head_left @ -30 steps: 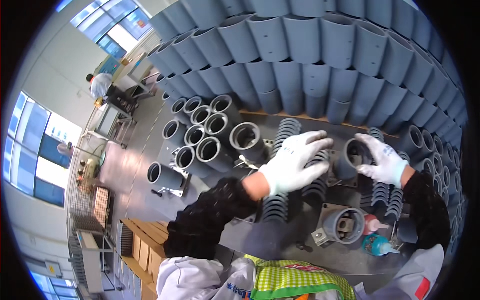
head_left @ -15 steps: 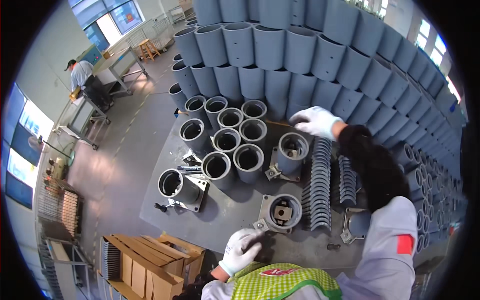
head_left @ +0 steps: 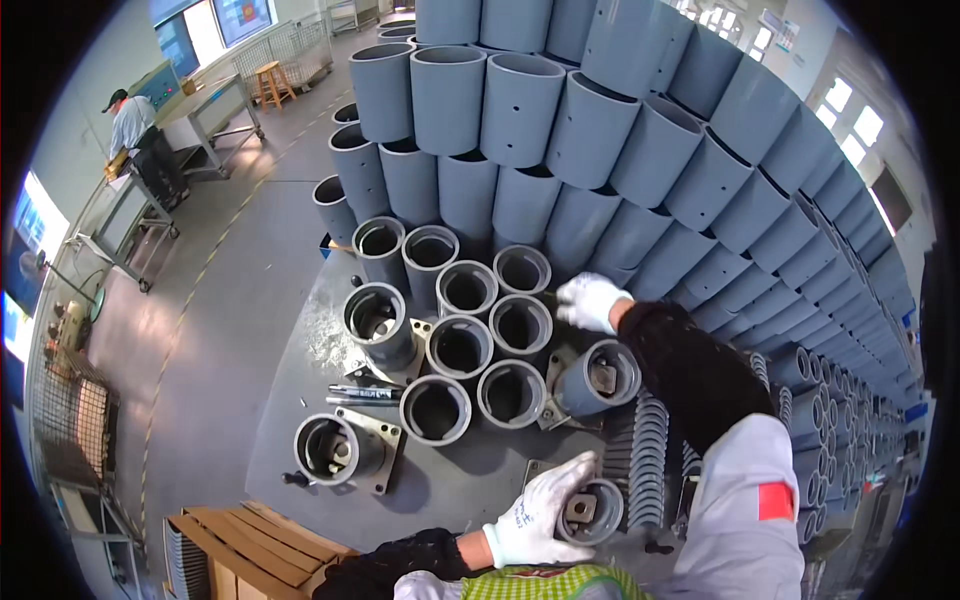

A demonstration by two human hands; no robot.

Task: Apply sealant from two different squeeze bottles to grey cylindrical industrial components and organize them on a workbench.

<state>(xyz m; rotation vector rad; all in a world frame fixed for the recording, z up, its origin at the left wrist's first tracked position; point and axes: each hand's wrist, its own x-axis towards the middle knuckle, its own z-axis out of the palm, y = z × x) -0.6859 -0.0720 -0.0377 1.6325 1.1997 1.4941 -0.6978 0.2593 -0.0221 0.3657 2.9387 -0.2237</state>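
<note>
My left hand (head_left: pixel 538 512), in a white glove, grips the rim of a short grey housing (head_left: pixel 592 510) on a square base plate at the near edge of the grey metal table (head_left: pixel 300 345). My right hand (head_left: pixel 588 300), also gloved, reaches across to the back of the table. It rests beside an upright grey sleeve (head_left: pixel 522 270) in a cluster of several open sleeves (head_left: pixel 460 345); its fingers are curled and I cannot make out a hold. Another grey housing (head_left: pixel 600 375) lies tilted under my right forearm.
Grey tubes (head_left: pixel 600 130) are stacked in a high wall behind and to the right. Two more housings on plates (head_left: pixel 330 450) (head_left: pixel 378 320), metal bars (head_left: pixel 365 395), ribbed parts (head_left: pixel 650 460) and a wooden crate (head_left: pixel 250 550) are close by. A person (head_left: pixel 125 125) works at a bench far left.
My left hand has come up from the lower edge and taken hold of the near housing. My right hand has stayed at the back by the sleeves.
</note>
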